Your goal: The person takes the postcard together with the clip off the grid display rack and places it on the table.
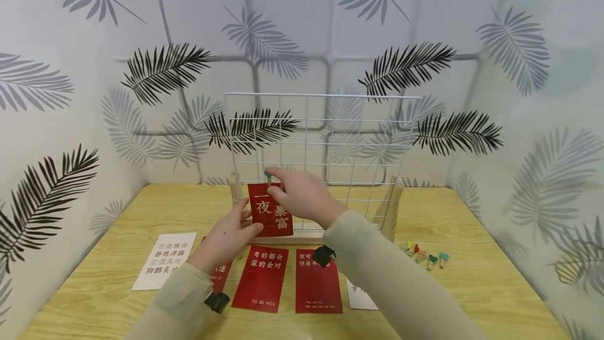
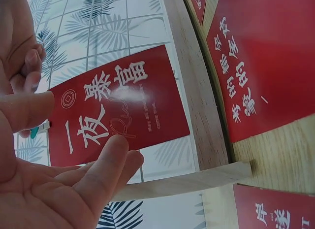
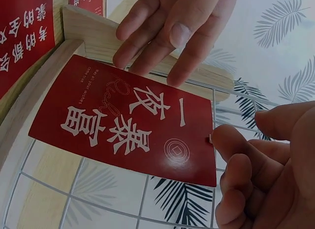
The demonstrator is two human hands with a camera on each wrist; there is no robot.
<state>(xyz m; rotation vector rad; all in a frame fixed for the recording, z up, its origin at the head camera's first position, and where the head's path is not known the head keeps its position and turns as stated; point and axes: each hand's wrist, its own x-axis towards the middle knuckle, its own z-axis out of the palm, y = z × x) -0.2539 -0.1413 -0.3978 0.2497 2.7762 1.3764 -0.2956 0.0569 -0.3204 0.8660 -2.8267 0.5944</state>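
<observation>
An upright red card (image 1: 264, 219) with large white characters stands against a white wire grid (image 1: 322, 95), just above its wooden base. At the card's top edge is a small peg with a teal head (image 1: 267, 174), and my right hand (image 1: 306, 195) pinches it between thumb and index finger. The peg is mostly hidden by those fingers. My left hand (image 1: 226, 237) is at the card's left edge, its fingers nearly straight. In the right wrist view its fingertips (image 3: 174, 79) meet the edge of the card, while the thumb stays off the card's face.
In front of the grid lie two red cards (image 1: 259, 287), a white card (image 1: 160, 256) at left, and a partly covered red card and white card (image 1: 360, 300) under my arms. Several coloured pegs (image 1: 432, 259) lie in a heap at right. Wooden feet (image 1: 391, 209) support the grid.
</observation>
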